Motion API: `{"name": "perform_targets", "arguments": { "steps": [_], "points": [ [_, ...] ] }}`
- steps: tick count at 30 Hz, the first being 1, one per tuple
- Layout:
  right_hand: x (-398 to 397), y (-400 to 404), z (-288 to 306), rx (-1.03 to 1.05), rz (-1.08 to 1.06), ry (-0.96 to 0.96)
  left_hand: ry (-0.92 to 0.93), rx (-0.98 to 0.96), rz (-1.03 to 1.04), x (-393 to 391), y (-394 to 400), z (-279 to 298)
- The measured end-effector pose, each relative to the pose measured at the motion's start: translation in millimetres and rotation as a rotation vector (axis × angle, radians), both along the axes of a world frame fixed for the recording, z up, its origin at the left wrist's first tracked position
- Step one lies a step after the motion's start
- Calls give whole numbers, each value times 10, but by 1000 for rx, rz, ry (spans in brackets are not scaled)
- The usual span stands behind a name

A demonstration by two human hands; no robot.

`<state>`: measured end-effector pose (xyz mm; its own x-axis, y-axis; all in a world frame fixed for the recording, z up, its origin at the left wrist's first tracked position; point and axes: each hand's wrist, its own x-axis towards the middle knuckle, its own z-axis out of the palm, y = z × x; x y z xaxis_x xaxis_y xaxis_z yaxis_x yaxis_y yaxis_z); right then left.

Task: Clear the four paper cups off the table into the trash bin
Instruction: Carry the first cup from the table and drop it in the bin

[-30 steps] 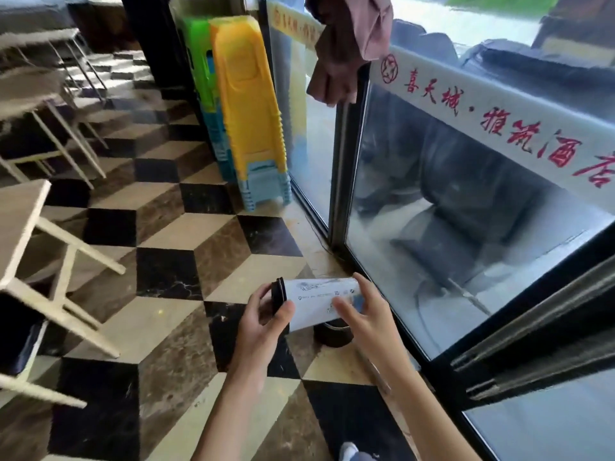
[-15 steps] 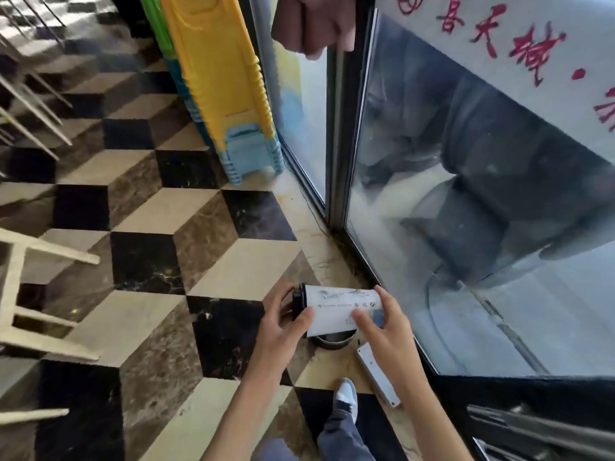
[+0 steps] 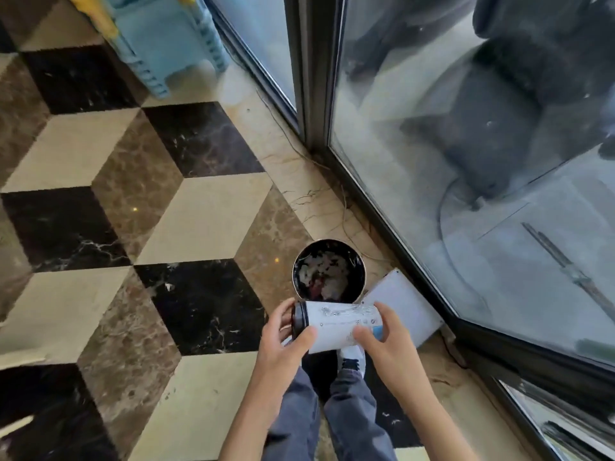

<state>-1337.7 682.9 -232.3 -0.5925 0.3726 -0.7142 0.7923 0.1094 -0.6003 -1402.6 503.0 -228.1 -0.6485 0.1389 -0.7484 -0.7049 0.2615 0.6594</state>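
Observation:
A white paper cup stack (image 3: 336,326) with a black rim lies sideways between my two hands. My left hand (image 3: 284,344) grips the black rim end, and my right hand (image 3: 387,341) grips the bottom end. How many cups are nested I cannot tell. Just beyond the cups, on the floor, stands a small round black trash bin (image 3: 329,271) with white and reddish rubbish inside. The cups hover at the bin's near edge, slightly above it.
A glass wall with a dark frame (image 3: 376,194) runs along the right. A white flat panel (image 3: 404,304) lies on the floor right of the bin. Stacked blue and yellow plastic stools (image 3: 159,41) stand far left. My legs and a white shoe (image 3: 351,359) are below the cups.
The view has tilted down and closed in on the bin, which now shows fully, open-topped. My hands still hold the cups sideways, now at the bin's near edge.

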Motion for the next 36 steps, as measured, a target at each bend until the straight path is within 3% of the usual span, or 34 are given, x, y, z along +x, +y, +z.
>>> {"name": "perform_targets", "arguments": {
  "steps": [11, 18, 28, 32, 36],
  "points": [
    [-568, -53, -2239, -72, -148, -126, -51, -104, -127, -715, 107, -2211],
    [-621, 78, -2880, -100, -250, -162, -58, -141, -176, -814, 341, -2828],
    [-598, 168, -2616, -129, -408, -62, -24, -86, -90, -831, 362, -2627],
    [-683, 194, -2232, -87, -342, 5, 39, -83, -78, -922, 281, -2235],
    [-919, 217, -1489, -21, -257, 112, 159, -75, -75, -1070, 244, -1524]
  ]
}}
